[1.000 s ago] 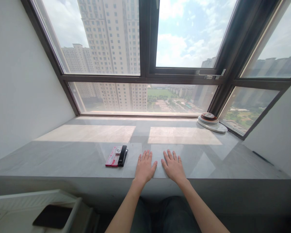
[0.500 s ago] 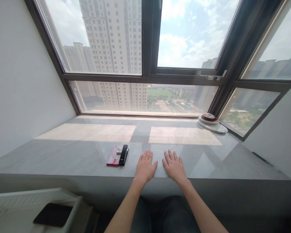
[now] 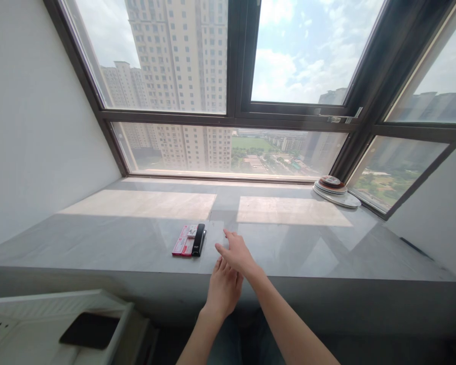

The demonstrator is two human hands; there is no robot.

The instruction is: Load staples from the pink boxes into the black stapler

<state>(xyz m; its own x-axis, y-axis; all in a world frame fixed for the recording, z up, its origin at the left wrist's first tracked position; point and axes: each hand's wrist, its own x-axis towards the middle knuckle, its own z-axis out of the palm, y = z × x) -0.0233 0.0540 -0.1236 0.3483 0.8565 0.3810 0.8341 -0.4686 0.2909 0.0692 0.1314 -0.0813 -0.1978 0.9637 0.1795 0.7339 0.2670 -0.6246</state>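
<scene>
The slim black stapler (image 3: 200,239) lies flat on the grey marble window-sill tabletop (image 3: 99,238), near its front edge and a little left of the middle, its length pointing away from you toward the glass. Pressed against its left flank are the flat red-and-white staple boxes (image 3: 183,242), lying side by side and touching it. Your right hand (image 3: 236,252) reaches across toward this cluster from the right, held just above the stone with the fingers (image 3: 221,250) loosely spread and empty; the tips sit near the stapler but clear of it, with a strip of bare marble between. Your left hand (image 3: 223,288) is lower and nearer to you, at the front lip of the tabletop and partly under your right wrist, its fingers relaxed and close together, gripping nothing. The two forearms cross low in the view, over your dark trousers (image 3: 251,334). Two pale patches of sunlight fall on the tabletop farther back. At the far right corner of the sill, well apart from the hands, stands a stack of round plates with a red-patterned lid on top (image 3: 332,188), just beside the dark window frame (image 3: 237,114). Beyond the glass rise tall pale apartment towers (image 3: 178,61) under a cloudy sky. Down at the lower left, below the sill, sits a white plastic tray (image 3: 30,314) with a flat black rectangular object (image 3: 84,330) lying in it.
</scene>
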